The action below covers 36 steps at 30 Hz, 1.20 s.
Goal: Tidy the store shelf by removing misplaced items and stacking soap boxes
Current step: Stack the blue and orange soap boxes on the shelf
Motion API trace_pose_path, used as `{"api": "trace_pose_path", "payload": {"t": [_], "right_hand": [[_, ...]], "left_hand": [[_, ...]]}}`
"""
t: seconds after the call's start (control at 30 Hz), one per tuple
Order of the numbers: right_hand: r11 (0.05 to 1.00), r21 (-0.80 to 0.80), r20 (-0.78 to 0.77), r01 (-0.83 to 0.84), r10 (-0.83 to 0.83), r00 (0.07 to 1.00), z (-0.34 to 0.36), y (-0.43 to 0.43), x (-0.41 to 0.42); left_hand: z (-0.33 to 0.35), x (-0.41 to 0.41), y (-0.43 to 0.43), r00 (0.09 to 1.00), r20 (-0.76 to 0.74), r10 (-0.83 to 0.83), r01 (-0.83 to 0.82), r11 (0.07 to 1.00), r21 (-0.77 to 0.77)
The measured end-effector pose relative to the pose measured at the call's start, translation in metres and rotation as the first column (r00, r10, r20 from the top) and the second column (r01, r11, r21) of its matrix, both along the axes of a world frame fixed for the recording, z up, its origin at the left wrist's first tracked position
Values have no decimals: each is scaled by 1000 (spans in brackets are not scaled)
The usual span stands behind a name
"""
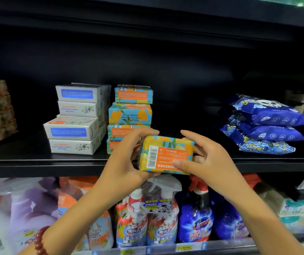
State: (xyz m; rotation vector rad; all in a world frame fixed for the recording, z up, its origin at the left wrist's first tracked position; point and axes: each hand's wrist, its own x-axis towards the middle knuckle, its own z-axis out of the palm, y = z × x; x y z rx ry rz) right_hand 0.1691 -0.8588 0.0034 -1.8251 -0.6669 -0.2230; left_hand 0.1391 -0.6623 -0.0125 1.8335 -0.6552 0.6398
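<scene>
1. Holding an orange soap box between both hands, the person has it in the air just in front of the shelf edge, barcode side facing the camera.

2. Judging progress: a stack of 4 orange boxes already stands on the shelf, just left of and behind the held box, and a stack of white boxes stands to its left. The white stack looks uneven, with the lower boxes jutting nearer than the upper ones, so some straightening probably remains.

3. The held box is not yet placed; it likely belongs on or beside the orange stack.

4. Blue snack bags lie piled at the right of the same shelf. They look out of place among soap, so removing them may be left to do, though that is a guess.

5. The left hand reaches up from the lower left, thumb on the near bottom edge and fingers curled over the top left corner, gripping the box.

6. The right hand comes from the lower right, fingers curved over the top right corner and thumb pressing the label face, also gripping it.

7. A red bead bracelet sits on the left wrist. Spray bottles fill the shelf below.
</scene>
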Motion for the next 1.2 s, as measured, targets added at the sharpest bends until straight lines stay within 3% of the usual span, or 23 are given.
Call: {"api": "trace_pose_path", "payload": {"t": [0.1, 0.2, 0.3, 0.4, 0.5, 0.57, 0.67, 0.73, 0.83, 1.0, 1.2], "right_hand": [[1000, 9, 122, 29, -30, 992, 3, 1, -4], [995, 58, 298, 80, -94, 950, 1, 2, -13], [979, 21, 533, 204, -184, 826, -5, 5, -15], [969, 29, 627, 244, -207, 751, -11, 8, -10], [958, -21, 636, 285, -207, 743, -15, 9, -6], [953, -117, 597, 278, -156, 787, -15, 5, -3], [974, -217, 425, 64, 35, 905, -9, -3, -2], [973, -231, 380, 3, 87, 921, -7, -7, -1], [964, -256, 424, 67, 49, 904, -6, -8, 5], [953, -227, 420, 201, -90, 903, 1, -13, 30], [881, -369, 316, 297, -182, 931, 9, -7, 76]], "left_hand": [[-4, 1, 2, 997, 66, 44, -47, 998, 52], [-5, -2, 5, 997, -76, 6, -7, 1000, -12], [-5, -6, 2, 974, -216, -65, 33, 989, -145], [-3, -4, -1, 968, -236, -82, 32, 977, -210], [-5, 0, -1, 970, -215, -113, 49, 959, -279], [-6, 2, 0, 972, -196, -128, 66, 954, -293], [-7, 3, 3, 982, -152, -115, 78, 970, -232], [-8, 3, 4, 987, -127, -99, 76, 981, -177], [-10, 3, 3, 998, -63, -9, 7, 999, -38], [-18, 8, 24, 924, 122, 362, -378, 912, 158], [-31, 23, 42, 873, 270, 405, -482, 800, 358]]}}
